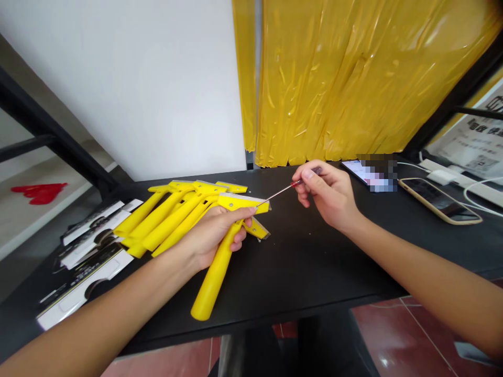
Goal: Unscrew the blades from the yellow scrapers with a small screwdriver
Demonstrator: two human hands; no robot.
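My left hand (214, 238) grips a yellow-handled scraper (216, 288) with its flat head pointing away from me. My right hand (324, 199) pinches a thin screwdriver (279, 193) with a red-banded handle. The steel shaft of the screwdriver reaches toward the scraper's head, and its tip sits by my left thumb. Left of my hand lies a loose pile of several matching yellow scrapers (173, 220). My left forearm hides part of the white-and-black packaged items (90, 262) at the table's left side.
The black table (298, 262) holds everything. At its right lie a gold-rimmed phone (440, 201), a second phone (353, 170) and a white power strip (444, 175) with cables. Yellow plastic sheeting (353, 78) hangs behind the table, next to a white wall (118, 89).
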